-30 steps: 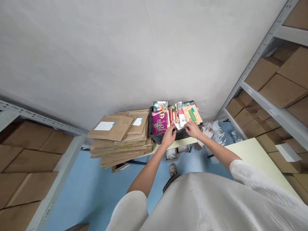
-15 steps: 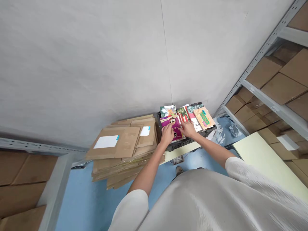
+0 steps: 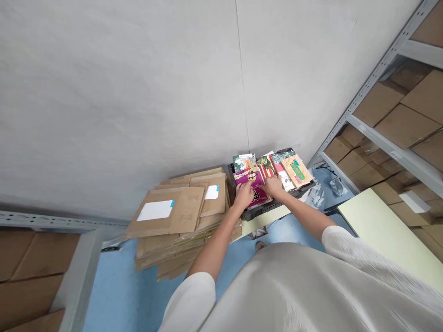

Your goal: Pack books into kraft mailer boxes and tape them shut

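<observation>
A purple book (image 3: pixel 256 188) with a cartoon figure and dark lettering lies face up at the left front of a black crate (image 3: pixel 254 213). My left hand (image 3: pixel 244 193) is closed at its left side, fingers bent over the cover. At the right side, my right hand (image 3: pixel 272 186) rests with its thumb toward the cover and its fingers curled down. The fingertips' exact grip is partly hidden. Behind the purple book sits a green picture book (image 3: pixel 243 161). Beside my right hand are a red-striped book (image 3: pixel 267 167) and an orange book (image 3: pixel 296 170).
Left of the crate, flattened cardboard (image 3: pixel 183 210) is piled high, with white labels on top. A pale yellow tabletop (image 3: pixel 387 235) is at the right. Shelves of cartons (image 3: pixel 398 124) stand on both sides, and a grey wall (image 3: pixel 155 92) rises behind. Crumpled plastic (image 3: pixel 337 186) lies at right.
The view has shifted slightly, moving the scene a little to the right. Both hands stay at the purple book, and more of its lettering shows between them.
</observation>
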`<act>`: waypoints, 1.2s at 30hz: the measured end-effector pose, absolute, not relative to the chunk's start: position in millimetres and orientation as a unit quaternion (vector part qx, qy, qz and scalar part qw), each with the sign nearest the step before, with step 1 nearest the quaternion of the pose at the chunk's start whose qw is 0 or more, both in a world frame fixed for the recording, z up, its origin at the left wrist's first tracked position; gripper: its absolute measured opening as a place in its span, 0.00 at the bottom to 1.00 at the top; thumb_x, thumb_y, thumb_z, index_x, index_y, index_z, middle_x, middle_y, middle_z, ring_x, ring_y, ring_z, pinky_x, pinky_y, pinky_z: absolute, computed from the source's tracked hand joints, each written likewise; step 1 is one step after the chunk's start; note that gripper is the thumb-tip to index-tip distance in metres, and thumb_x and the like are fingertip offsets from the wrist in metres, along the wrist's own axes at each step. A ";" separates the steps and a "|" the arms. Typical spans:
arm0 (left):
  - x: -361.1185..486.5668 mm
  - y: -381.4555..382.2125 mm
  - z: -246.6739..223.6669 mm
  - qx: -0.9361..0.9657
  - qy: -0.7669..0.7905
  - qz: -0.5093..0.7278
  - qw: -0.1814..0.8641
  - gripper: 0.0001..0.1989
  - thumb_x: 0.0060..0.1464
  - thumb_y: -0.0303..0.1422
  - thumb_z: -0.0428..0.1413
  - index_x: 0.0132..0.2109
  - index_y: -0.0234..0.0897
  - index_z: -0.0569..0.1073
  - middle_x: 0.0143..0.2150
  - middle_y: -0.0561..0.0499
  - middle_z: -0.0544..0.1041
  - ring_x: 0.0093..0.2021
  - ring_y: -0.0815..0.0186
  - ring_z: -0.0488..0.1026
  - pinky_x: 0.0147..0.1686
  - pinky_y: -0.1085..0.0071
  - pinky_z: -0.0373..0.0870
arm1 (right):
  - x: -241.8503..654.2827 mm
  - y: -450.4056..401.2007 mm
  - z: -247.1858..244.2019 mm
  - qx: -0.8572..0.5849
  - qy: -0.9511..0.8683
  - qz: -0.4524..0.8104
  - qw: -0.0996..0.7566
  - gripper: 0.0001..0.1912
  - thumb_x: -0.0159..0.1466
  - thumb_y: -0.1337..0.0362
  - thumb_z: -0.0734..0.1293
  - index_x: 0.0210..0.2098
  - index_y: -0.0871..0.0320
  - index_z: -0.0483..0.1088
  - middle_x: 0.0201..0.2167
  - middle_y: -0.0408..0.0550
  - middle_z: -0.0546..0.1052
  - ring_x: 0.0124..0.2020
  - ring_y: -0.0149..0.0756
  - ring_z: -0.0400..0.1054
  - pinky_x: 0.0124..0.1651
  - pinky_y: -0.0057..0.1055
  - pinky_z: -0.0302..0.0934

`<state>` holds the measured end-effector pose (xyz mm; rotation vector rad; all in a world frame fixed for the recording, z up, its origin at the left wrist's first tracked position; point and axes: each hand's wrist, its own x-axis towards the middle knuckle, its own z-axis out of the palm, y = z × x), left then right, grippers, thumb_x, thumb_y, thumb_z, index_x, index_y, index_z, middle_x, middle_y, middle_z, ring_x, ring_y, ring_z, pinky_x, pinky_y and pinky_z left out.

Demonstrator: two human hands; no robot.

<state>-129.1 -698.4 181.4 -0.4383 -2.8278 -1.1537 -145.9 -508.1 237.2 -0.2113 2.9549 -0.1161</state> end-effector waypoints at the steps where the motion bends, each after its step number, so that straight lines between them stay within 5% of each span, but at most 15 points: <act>1: -129.0 -698.5 180.9 -0.143 -0.917 -0.371 0.025 0.23 0.65 0.26 0.51 0.63 0.40 0.77 0.56 0.40 0.85 0.58 0.49 0.81 0.71 0.43 0.63 | -148.0 -507.8 236.6 -0.068 0.992 -0.045 0.098 0.24 0.73 0.42 0.69 0.42 0.58 0.82 0.39 0.62 0.84 0.56 0.58 0.74 0.63 0.51 0.55; 9: -129.0 -702.2 190.3 -0.158 -0.908 -0.385 0.036 0.23 0.64 0.26 0.51 0.62 0.40 0.78 0.61 0.40 0.83 0.62 0.48 0.79 0.68 0.46 0.70 | -149.7 -504.4 246.2 -0.047 0.988 -0.093 0.115 0.19 0.72 0.46 0.71 0.40 0.56 0.80 0.38 0.60 0.84 0.50 0.55 0.78 0.61 0.49 0.60; 14: -135.5 -706.5 209.8 -0.163 -0.895 -0.407 0.081 0.22 0.65 0.25 0.50 0.61 0.41 0.78 0.63 0.42 0.81 0.67 0.51 0.75 0.70 0.49 0.70 | -147.7 -483.4 269.5 -0.006 0.973 -0.205 0.109 0.15 0.76 0.54 0.65 0.52 0.55 0.77 0.45 0.55 0.85 0.42 0.46 0.79 0.43 0.35 0.65; 19: -141.7 -687.0 232.3 -0.168 -0.881 -0.428 0.112 0.21 0.68 0.28 0.49 0.62 0.41 0.77 0.63 0.42 0.80 0.67 0.52 0.74 0.70 0.50 0.70 | -148.1 -437.0 300.9 -0.008 0.970 -0.241 0.025 0.15 0.76 0.59 0.63 0.57 0.54 0.76 0.50 0.53 0.85 0.47 0.46 0.78 0.46 0.33 0.66; 27: -131.9 -592.6 275.2 -0.255 -0.852 -0.436 0.136 0.19 0.74 0.34 0.46 0.61 0.42 0.76 0.63 0.41 0.79 0.68 0.52 0.72 0.71 0.51 0.68 | -111.1 -331.7 338.2 0.001 0.967 -0.255 0.020 0.15 0.75 0.60 0.64 0.55 0.55 0.79 0.44 0.49 0.86 0.42 0.42 0.77 0.43 0.30 0.63; 36: -92.1 -421.7 277.5 -0.408 -0.833 -0.366 0.072 0.19 0.72 0.33 0.49 0.63 0.43 0.77 0.66 0.42 0.78 0.69 0.49 0.70 0.73 0.48 0.58 | -17.8 -194.3 317.6 0.032 0.962 -0.269 0.040 0.14 0.75 0.63 0.65 0.54 0.55 0.81 0.43 0.47 0.86 0.42 0.39 0.77 0.44 0.28 0.63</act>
